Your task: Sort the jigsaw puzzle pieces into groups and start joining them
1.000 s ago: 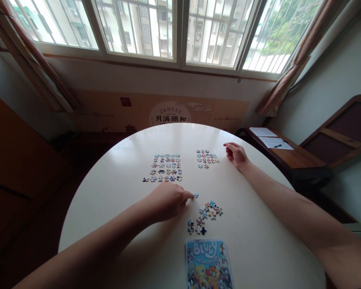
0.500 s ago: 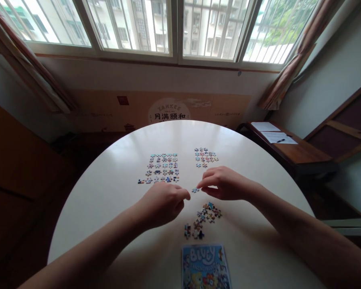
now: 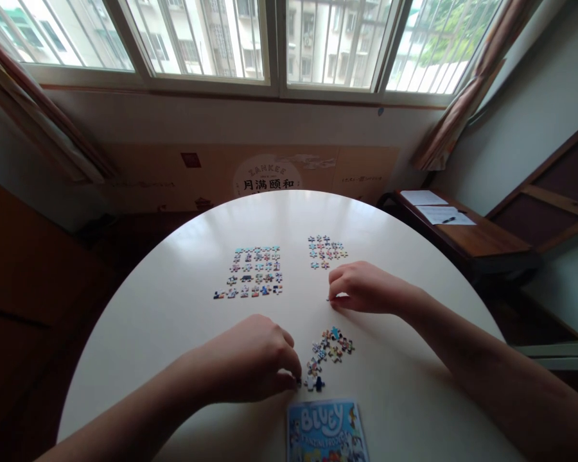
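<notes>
Near the lower end of a loose pile of puzzle pieces (image 3: pixel 334 346), my left hand (image 3: pixel 257 360) is closed, its fingertips on a small piece (image 3: pixel 298 383) that is mostly hidden. My right hand (image 3: pixel 363 289) pinches another puzzle piece (image 3: pixel 328 299), of which only an edge shows, above the pile. Rows of separate pieces (image 3: pixel 255 273) lie to the left, beyond my left hand. A smaller group of pieces (image 3: pixel 325 250) lies just past my right hand.
A blue "Bluey" picture box or card (image 3: pixel 325 430) lies at the near side of the round white table (image 3: pixel 149 308). Papers and a pen rest on a wooden side table (image 3: pixel 491 231) at the right. Barred windows and a printed carton stand behind.
My left hand has moved down toward me to a piece at the pile's lower end. My right hand has shifted slightly right, and the piece between the hands has left its spot.
</notes>
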Demonstrator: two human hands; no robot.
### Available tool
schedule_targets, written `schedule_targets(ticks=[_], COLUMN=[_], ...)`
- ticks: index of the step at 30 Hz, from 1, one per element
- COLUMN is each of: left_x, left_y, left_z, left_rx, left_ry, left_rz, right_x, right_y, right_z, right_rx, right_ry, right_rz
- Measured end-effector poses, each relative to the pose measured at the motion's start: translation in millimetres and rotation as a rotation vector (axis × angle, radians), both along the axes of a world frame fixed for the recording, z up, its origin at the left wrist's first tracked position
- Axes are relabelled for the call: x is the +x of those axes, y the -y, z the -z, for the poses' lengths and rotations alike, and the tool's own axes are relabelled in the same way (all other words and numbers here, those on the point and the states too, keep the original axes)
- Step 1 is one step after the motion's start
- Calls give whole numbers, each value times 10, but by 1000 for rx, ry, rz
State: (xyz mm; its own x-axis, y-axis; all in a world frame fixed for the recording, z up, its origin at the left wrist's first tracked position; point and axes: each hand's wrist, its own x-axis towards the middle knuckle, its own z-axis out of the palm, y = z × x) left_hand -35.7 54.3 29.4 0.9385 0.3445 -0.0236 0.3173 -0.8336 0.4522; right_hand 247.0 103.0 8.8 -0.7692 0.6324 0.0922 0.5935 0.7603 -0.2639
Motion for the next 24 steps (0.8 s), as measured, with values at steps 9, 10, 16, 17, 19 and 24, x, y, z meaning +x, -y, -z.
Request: schedule_targets(ticks=[9,10,16,17,19,24], left_x=[31,40,87,98,131,294], left_y=[-20,-17,-53,-60,-61,-6], left_z=[130,151,294,313,346,425], left_rx=[365,401,503,523,576,719], left_ry=[-65,-59,-43,-48,-64,-121], left_rz=[-70,-75,-133,-150,-174,-204], right_x=[429,453,427,395,316,141], right_y=[-276,-292,-278,-266,-242,-213], right_z=[28,33,-1,-5,4,85], right_rx=[-15,-14,5,14,41,96], right_ry=[-12,-19,58,81,110,133], right_rz=[196,213,282,307,373,507])
